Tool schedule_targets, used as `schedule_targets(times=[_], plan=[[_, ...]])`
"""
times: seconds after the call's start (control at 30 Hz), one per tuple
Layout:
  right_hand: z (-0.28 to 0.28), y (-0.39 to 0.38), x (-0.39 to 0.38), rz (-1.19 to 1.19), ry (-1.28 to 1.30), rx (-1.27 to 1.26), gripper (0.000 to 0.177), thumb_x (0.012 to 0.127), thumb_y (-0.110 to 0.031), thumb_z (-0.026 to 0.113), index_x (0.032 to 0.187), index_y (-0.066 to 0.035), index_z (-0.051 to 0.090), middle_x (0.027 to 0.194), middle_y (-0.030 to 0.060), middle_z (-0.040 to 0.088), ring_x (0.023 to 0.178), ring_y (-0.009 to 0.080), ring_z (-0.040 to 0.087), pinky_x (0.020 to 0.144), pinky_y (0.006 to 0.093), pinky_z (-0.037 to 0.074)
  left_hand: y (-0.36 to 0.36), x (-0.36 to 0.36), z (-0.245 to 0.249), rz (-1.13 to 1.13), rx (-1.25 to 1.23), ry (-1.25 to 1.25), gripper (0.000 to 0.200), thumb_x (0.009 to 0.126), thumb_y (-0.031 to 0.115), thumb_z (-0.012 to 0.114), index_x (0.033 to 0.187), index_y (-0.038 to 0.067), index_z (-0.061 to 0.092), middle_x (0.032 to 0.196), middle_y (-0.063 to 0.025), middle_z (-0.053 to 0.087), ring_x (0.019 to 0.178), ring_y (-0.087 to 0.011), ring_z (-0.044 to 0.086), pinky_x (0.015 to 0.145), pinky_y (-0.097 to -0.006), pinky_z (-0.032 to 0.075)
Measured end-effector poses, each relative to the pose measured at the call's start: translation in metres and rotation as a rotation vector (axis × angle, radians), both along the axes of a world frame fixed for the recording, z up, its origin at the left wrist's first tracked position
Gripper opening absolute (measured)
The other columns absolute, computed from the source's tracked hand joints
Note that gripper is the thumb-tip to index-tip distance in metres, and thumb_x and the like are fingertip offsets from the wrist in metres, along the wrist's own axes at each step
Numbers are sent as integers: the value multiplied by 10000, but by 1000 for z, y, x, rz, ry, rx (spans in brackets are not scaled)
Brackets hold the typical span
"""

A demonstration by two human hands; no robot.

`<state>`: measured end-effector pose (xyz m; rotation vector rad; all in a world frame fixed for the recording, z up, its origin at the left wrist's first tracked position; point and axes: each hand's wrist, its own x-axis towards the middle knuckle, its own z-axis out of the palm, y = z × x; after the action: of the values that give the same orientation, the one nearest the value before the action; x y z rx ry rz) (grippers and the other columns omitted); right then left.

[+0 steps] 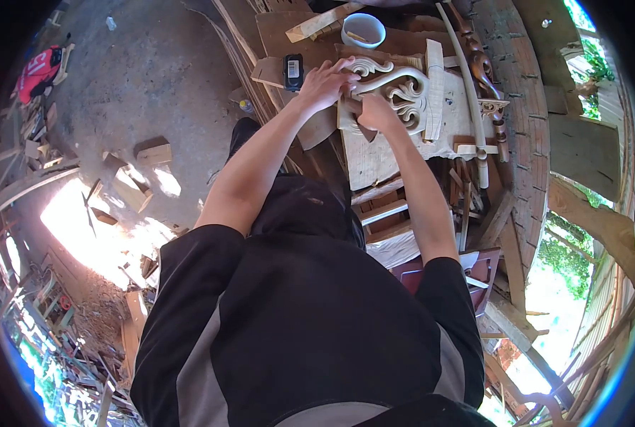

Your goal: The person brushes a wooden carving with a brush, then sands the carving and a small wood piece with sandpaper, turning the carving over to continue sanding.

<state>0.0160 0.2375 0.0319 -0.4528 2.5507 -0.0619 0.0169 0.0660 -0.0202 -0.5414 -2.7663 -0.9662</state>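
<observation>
1. While I watch from far away through the head camera, the pale, curly carved wood piece [410, 89] sits at 1 o'clock, on a flat, light wooden board [367, 162].
2. The left hand [326, 84] is open, its fingers spread at the carving's 9 o'clock end.
3. The right hand [379, 114], at the left hand's 4 o'clock, is curled up. A flat brown bit [366, 132] pokes out at its 7 o'clock; I can't tell if the hand grips it.
4. I see a round white bowl [364, 30] at the carving's 11 o'clock.
5. A black box with a white label [293, 71] is near the left hand, around 9 o'clock.
</observation>
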Motion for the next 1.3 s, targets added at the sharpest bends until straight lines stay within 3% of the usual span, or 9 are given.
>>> schedule_targets(times=[0.17,0.33,0.4,0.6,0.73,0.83,0.93,0.97,1.3], plan=[[-15,2,9,-180,132,-163,282,731,-76,627,948,89,700,941,327,671,949,427,679,863,482,544,-1,-4,0,-20,-39,-28,260,936,282,622,1185,282,700,1465,37,454,1148,-251,565,912,-418,509],[-8,-2,3,-158,11,-38,281,749,-69,662,989,74,692,1015,296,681,1005,425,667,894,474,539,0,-4,4,-27,-67,-55,260,946,271,615,1193,282,693,1458,19,459,1177,-259,574,931,-427,515],[-5,2,15,-69,146,-150,268,741,-72,618,947,80,696,938,327,668,945,439,674,854,487,544,1,-2,4,-16,-24,-52,258,946,270,615,1191,284,697,1453,18,462,1174,-250,578,925,-424,518],[-6,-2,3,-51,127,-98,261,760,-82,653,983,49,686,967,289,685,933,434,677,853,496,544,0,-3,1,-28,-29,-75,246,952,299,605,1175,281,708,1457,17,462,1151,-253,594,900,-408,530],[-3,1,-1,132,9,-73,227,749,-57,659,944,56,689,905,251,705,910,425,689,822,481,563,-1,-4,3,-34,-36,-18,246,956,318,598,1173,286,710,1439,27,486,1126,-247,604,885,-398,538],[-17,0,5,205,211,-9,160,741,-60,673,866,36,702,899,245,706,898,382,701,797,462,569,0,-2,6,-31,-62,-57,254,954,340,599,1177,283,707,1433,34,494,1121,-241,603,882,-395,538],[-7,9,1,333,127,-78,214,765,-51,636,966,14,675,892,238,696,875,386,692,788,490,552,1,-3,4,-30,-46,-47,253,954,342,593,1170,284,711,1431,28,492,1103,-235,600,874,-388,538],[3,5,-5,296,-7,-20,191,765,-52,637,939,13,684,905,244,695,894,389,687,798,490,550,-1,-5,3,-42,-42,-9,250,956,340,585,1162,288,716,1427,21,491,1082,-229,599,868,-382,538],[-5,-7,-8,295,55,70,199,761,-34,634,948,-1,694,948,216,704,918,392,682,810,485,546,-2,-5,2,-48,-82,-28,257,956,351,595,1177,283,708,1440,31,481,1104,-240,610,871,-395,541]])
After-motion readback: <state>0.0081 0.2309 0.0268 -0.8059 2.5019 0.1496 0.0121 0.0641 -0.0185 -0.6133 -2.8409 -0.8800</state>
